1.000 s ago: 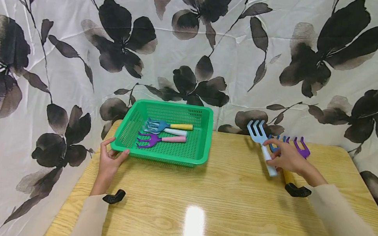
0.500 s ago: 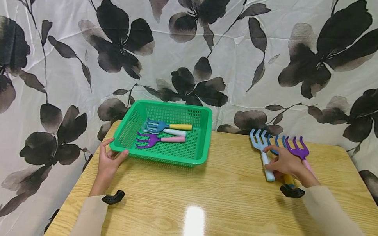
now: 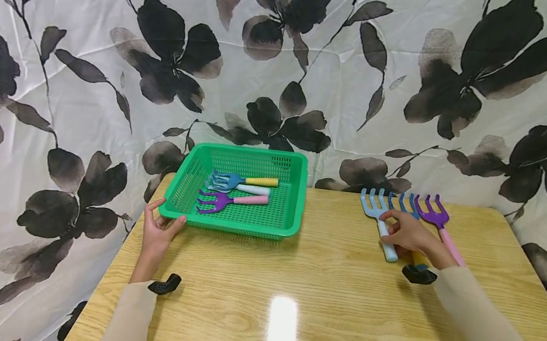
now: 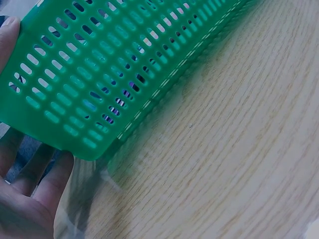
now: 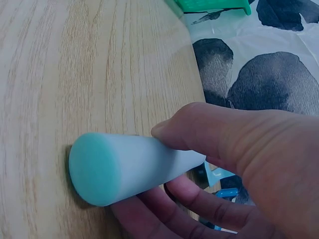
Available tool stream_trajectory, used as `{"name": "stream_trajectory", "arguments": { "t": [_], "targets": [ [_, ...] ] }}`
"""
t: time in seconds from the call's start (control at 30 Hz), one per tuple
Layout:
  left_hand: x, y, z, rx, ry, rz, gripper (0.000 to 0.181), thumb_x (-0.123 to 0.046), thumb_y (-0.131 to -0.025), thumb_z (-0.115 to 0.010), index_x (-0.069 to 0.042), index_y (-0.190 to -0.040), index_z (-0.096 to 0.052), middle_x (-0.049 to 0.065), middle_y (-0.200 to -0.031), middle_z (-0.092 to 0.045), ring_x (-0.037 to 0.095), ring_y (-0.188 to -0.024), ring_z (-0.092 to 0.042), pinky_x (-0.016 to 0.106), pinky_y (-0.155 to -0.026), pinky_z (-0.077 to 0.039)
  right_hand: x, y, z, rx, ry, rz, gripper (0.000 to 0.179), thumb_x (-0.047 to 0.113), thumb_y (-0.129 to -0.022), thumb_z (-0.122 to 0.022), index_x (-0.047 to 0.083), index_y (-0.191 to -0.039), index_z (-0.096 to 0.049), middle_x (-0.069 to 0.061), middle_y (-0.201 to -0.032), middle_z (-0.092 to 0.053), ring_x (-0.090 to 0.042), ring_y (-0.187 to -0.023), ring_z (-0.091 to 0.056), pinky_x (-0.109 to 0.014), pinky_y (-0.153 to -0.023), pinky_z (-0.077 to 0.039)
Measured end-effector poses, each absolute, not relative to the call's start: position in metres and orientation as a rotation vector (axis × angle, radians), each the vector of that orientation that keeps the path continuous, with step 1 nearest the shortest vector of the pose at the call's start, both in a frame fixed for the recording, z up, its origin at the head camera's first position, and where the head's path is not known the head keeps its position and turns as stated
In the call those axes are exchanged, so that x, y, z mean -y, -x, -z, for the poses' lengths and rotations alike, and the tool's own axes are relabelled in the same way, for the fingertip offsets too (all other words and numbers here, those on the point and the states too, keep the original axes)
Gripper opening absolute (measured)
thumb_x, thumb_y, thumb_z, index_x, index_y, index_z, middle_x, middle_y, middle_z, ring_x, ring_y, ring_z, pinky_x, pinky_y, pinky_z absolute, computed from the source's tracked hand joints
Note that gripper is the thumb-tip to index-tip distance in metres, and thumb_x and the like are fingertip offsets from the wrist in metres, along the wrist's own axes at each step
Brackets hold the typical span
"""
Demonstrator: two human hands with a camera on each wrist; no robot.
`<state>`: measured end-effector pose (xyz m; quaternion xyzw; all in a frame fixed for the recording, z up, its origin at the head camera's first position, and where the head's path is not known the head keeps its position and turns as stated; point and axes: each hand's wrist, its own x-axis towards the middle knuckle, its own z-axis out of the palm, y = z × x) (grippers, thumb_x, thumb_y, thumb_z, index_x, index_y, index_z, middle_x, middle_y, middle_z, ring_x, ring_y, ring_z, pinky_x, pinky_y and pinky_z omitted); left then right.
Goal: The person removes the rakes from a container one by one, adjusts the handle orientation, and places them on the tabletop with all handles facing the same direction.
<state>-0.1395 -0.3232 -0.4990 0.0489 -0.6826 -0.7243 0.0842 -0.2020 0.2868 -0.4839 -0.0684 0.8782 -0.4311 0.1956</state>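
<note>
In the head view my left hand (image 3: 156,238) grips the near left corner of a green plastic basket (image 3: 230,226), its thumb at the front rim. The left wrist view shows fingers around that basket's corner (image 4: 30,117). My right hand (image 3: 413,237) pinches a light blue hand rake (image 3: 373,208) by its pale handle (image 5: 139,162), thumb above and fingers below. The rake lies on the table, tines toward the back. Beside it are a blue hand rake (image 3: 406,205), its yellow handle mostly behind my hand, and a purple hand rake (image 3: 434,217) with a pink handle.
In the basket lie a blue hand rake with a yellow handle (image 3: 262,181), a light blue one with a white handle (image 3: 254,190) and a purple one with a pink handle (image 3: 251,199). A floral cloth (image 3: 343,105) hangs behind the wooden table (image 3: 337,315).
My right hand has lowered the light blue hand rake from a raised position onto the table, left of the blue one. My left hand stays on the basket.
</note>
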Motion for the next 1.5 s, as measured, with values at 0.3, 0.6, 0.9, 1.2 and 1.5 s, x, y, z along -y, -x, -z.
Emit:
{"name": "stream_trajectory", "arguments": {
  "t": [0.3, 0.6, 0.9, 1.2, 1.5],
  "targets": [
    [0.334, 0.15, 0.52, 2.012, -0.132, 2.141, 0.079, -0.007, -0.096, -0.072, -0.02, -0.156, -0.022, 0.029, -0.149, -0.049, 0.027, -0.134, -0.053, 0.021, -0.094, -0.053, -0.286, 0.204, 0.482, -2.484, 0.219, 1.201, 0.06, 0.001, -0.09, -0.077, -0.009, -0.138, -0.044, -0.013, -0.085, -0.057, -0.02, -0.059, -0.054, -0.037, -0.05, -0.052],
    [0.334, 0.153, 0.525, 1.97, -0.135, 2.14, 0.074, -0.009, -0.095, -0.076, -0.024, -0.151, -0.03, 0.025, -0.143, -0.055, 0.022, -0.125, -0.059, 0.023, -0.092, -0.055, -0.285, 0.21, 0.469, -2.479, 0.278, 1.07, 0.065, 0.007, -0.093, -0.076, -0.005, -0.144, -0.039, -0.013, -0.085, -0.058, -0.022, -0.062, -0.056, -0.039, -0.054, -0.053],
    [0.332, 0.152, 0.525, 1.98, -0.13, 2.124, 0.075, -0.007, -0.095, -0.074, -0.02, -0.153, -0.028, 0.027, -0.146, -0.052, 0.026, -0.13, -0.056, 0.022, -0.091, -0.056, -0.269, 0.232, 0.412, -2.531, 0.532, 0.948, 0.068, 0.012, -0.095, -0.075, 0.002, -0.151, -0.037, -0.028, -0.114, -0.06, -0.028, -0.063, -0.063, -0.041, -0.058, -0.058],
    [0.332, 0.15, 0.525, 1.977, -0.117, 2.149, 0.076, -0.008, -0.096, -0.074, -0.018, -0.153, -0.026, 0.027, -0.146, -0.051, 0.035, -0.136, -0.051, 0.021, -0.091, -0.055, -0.228, 0.259, 0.371, -2.53, 0.797, 0.87, 0.068, 0.014, -0.096, -0.076, 0.004, -0.153, -0.04, -0.024, -0.123, -0.06, -0.027, -0.086, -0.071, -0.04, -0.074, -0.059],
    [0.332, 0.153, 0.526, 1.969, -0.113, 2.134, 0.077, -0.005, -0.094, -0.075, -0.017, -0.153, -0.027, 0.029, -0.144, -0.054, 0.024, -0.127, -0.058, 0.022, -0.093, -0.055, -0.171, 0.288, 0.353, -2.579, 0.958, 0.845, 0.063, 0.018, -0.096, -0.076, 0.018, -0.151, -0.046, -0.017, -0.127, -0.064, -0.029, -0.096, -0.072, -0.047, -0.085, -0.057]
  ]
}}
